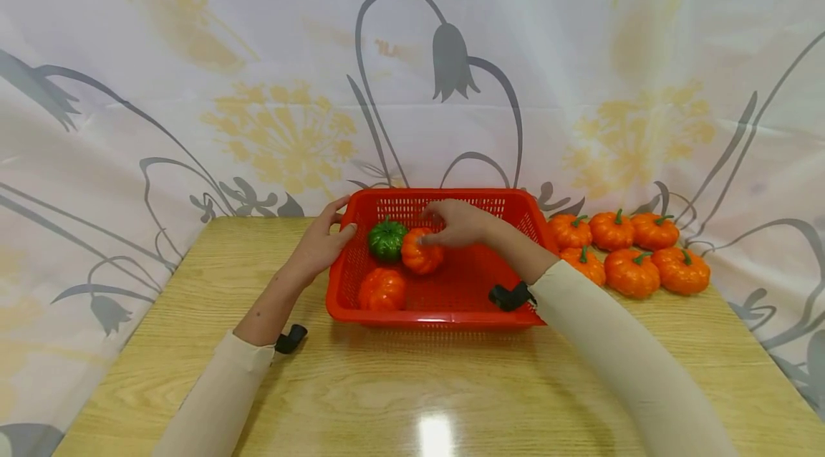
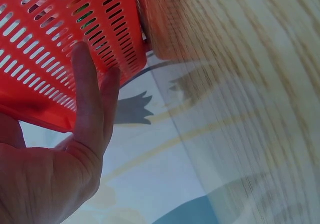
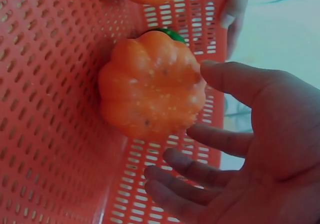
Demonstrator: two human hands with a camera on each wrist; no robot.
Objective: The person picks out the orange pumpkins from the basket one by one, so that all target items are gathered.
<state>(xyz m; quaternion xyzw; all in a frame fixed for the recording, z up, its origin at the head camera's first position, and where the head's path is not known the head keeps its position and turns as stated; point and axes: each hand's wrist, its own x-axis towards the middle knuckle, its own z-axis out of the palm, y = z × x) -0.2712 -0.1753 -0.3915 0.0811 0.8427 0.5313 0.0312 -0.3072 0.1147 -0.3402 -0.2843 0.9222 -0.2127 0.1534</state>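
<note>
A red plastic basket [image 1: 445, 317] with slotted walls stands on the table. Inside it lie a green pumpkin [image 1: 387, 240], an orange pumpkin [image 1: 422, 251] beside it, and a second orange pumpkin [image 1: 383, 290] toward the near left corner. My left hand [image 1: 324, 242] holds the basket's left rim, thumb over the top, with fingers [image 2: 90, 94] along the outer wall in the left wrist view. Reaching into the basket, my right hand [image 1: 459, 222] has its fingers spread. In the right wrist view its thumb tip and index fingertip are right at the upper orange pumpkin's side [image 3: 152, 87].
Several orange pumpkins [image 1: 633, 273] with green stems stand in two rows on the table [image 1: 361, 392], just right of the basket. A flower-printed curtain [image 1: 290, 49] hangs behind the table and along its sides.
</note>
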